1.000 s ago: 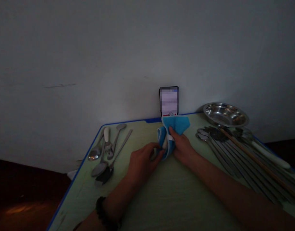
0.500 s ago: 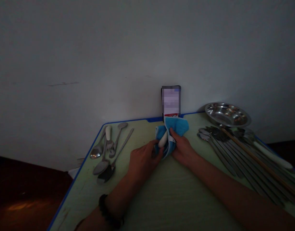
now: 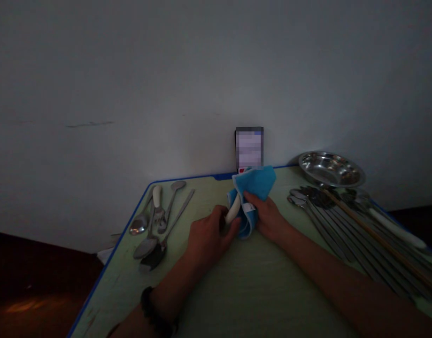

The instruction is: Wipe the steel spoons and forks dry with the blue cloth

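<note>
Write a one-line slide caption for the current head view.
Left hand grips a white handle that runs into the blue cloth in the right hand, cutlery lying on both sides.

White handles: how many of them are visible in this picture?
3 white handles: one on the fork at left, one in the left hand against the blue cloth, one in the cutlery pile at right. More may be hidden there.

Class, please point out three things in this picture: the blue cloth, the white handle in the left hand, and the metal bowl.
Blue cloth (image 3: 258, 182): head view, on its upper flap.
White handle (image 3: 233, 210): head view, on its exposed length.
Metal bowl (image 3: 330, 174): head view, on its inner bottom.
</note>
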`<state>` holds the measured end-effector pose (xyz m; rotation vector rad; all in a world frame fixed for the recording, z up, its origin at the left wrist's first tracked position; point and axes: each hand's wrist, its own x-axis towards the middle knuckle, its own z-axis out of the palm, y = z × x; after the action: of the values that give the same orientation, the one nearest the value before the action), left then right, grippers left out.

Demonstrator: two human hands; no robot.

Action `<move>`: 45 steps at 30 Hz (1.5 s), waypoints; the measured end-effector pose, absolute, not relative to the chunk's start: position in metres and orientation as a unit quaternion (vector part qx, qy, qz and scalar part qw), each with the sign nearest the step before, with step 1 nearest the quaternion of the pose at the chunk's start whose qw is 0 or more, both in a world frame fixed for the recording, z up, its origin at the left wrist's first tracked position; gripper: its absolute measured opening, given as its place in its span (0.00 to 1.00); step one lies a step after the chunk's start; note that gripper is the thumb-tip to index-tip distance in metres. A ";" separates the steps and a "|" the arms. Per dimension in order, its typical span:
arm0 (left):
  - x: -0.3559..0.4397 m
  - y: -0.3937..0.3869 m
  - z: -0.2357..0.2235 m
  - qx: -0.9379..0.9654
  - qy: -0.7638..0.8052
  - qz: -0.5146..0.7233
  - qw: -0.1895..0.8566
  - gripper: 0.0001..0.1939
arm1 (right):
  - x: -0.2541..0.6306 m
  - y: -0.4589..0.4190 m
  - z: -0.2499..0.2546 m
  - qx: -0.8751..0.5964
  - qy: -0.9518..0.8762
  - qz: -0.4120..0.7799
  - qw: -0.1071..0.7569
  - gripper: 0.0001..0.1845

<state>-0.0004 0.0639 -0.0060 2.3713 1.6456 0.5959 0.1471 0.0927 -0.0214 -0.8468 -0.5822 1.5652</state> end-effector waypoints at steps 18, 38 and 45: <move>-0.004 0.060 -0.002 0.866 0.417 0.135 0.242 0.16 | 0.159 0.106 -0.021 -0.385 -0.164 0.637 0.648 0.13; -0.002 0.059 0.001 0.819 0.433 0.196 0.320 0.17 | 0.150 0.106 -0.039 -0.463 -0.312 0.518 0.648 0.19; -0.005 0.058 0.001 0.804 0.436 0.233 0.331 0.16 | 0.155 0.110 -0.023 -0.434 -0.128 0.560 0.694 0.15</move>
<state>-0.0048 0.0575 0.0010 2.1011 1.1385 0.6096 0.1555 0.1100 -0.0229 -0.9687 -0.2861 1.2500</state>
